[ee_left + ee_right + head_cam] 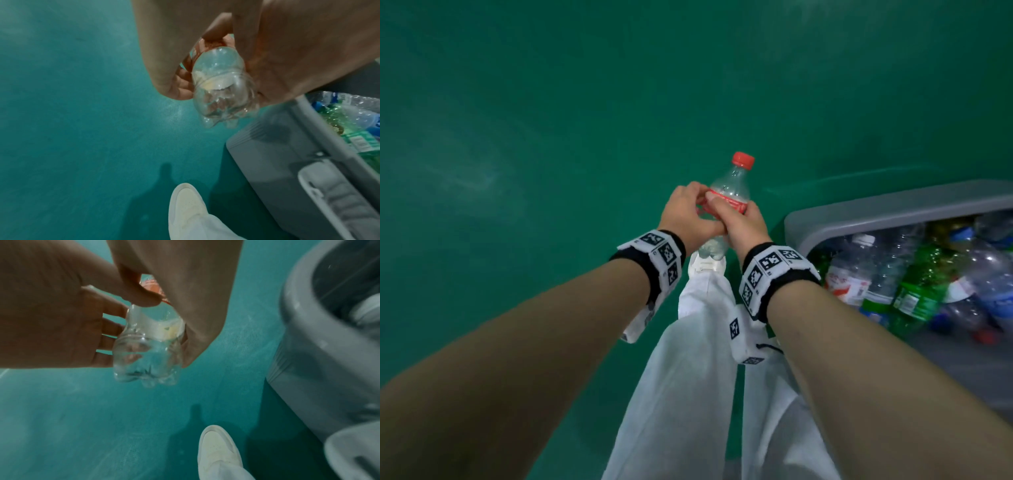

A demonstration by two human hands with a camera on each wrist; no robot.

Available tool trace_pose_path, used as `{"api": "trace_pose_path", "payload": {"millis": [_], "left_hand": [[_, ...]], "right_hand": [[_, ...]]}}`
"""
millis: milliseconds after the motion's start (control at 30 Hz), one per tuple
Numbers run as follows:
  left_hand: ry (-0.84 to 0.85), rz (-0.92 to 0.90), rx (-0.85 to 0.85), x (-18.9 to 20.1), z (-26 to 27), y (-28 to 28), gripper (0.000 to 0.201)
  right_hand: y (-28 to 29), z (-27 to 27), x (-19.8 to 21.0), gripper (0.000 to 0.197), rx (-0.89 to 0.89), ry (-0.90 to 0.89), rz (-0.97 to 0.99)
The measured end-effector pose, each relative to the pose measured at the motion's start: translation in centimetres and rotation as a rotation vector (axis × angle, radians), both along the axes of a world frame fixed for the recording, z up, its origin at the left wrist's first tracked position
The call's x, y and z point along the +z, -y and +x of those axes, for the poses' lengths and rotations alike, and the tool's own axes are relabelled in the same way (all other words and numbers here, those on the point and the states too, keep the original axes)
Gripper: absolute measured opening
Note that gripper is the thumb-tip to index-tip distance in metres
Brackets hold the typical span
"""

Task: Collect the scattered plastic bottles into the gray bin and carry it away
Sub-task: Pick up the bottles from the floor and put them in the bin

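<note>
Both my hands hold one clear plastic bottle [732, 186] with a red cap and red label, upright in the air over the green floor. My left hand [683, 209] grips its left side, and my right hand [743, 222] curls round its right side at the label. From below, the left wrist view shows the empty bottle [222, 91] between the two hands, and the right wrist view shows the bottle [148, 350] with the left hand's fingers [107, 331] against it. The gray bin [876, 214] stands just to the right, holding several bottles.
Inside the bin lie a green bottle [917, 294] and a clear bottle with a red-and-white label [849, 274], among others. My white shoe [187, 209] stands on the green floor [551, 137] beside the bin's wall [277, 162]. White trousers fill the lower middle.
</note>
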State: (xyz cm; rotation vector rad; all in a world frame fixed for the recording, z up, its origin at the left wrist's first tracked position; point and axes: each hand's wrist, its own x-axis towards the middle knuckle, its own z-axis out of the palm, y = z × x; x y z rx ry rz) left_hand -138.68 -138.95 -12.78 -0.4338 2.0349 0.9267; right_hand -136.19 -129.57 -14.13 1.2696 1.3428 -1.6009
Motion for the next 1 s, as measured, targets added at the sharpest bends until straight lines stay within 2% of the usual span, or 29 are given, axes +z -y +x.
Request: {"api": "trace_pose_path", "payload": {"millis": [133, 233, 300, 433, 533, 667, 800, 1000], "left_hand": [[0.018, 0.106, 0.13, 4.4, 1.2, -2.0, 0.061], [0.023, 0.16, 0.186, 6.7, 2.4, -4.6, 0.055], [0.05, 0.159, 0.179, 7.5, 3.3, -6.7, 0.042], [0.032, 0.057, -0.017, 7.2, 5.7, -11.9, 0.02], [-0.071, -0.067, -0.265, 5.9, 7.7, -15.4, 0.022], [-0.071, -0.115, -0.476, 3.9, 11.5, -19.1, 0.023], [-0.052, -0.147, -0.616, 2.2, 16.1, -21.3, 0.023], [0.017, -0.175, -0.75, 0.4, 22.2, -22.5, 0.024]], "right_hand": [[-3.3, 1.2, 4.1, 0.045, 0.032, -0.03, -0.019], [-6.2, 2.7, 6.6, 0.048, 0.037, -0.053, -0.002], [-8.4, 4.1, 7.8, 0.051, 0.029, -0.053, 0.039], [-14.4, 8.7, 8.7, 0.052, 0.011, 0.017, 0.17], [-19.0, 13.3, 7.7, 0.053, -0.034, 0.119, 0.293], [-24.2, 19.4, 6.0, 0.06, -0.197, 0.268, 0.447], [-27.2, 23.8, 4.2, 0.067, -0.267, 0.357, 0.535], [-29.2, 27.2, 1.4, 0.065, -0.212, 0.457, 0.519]]}}
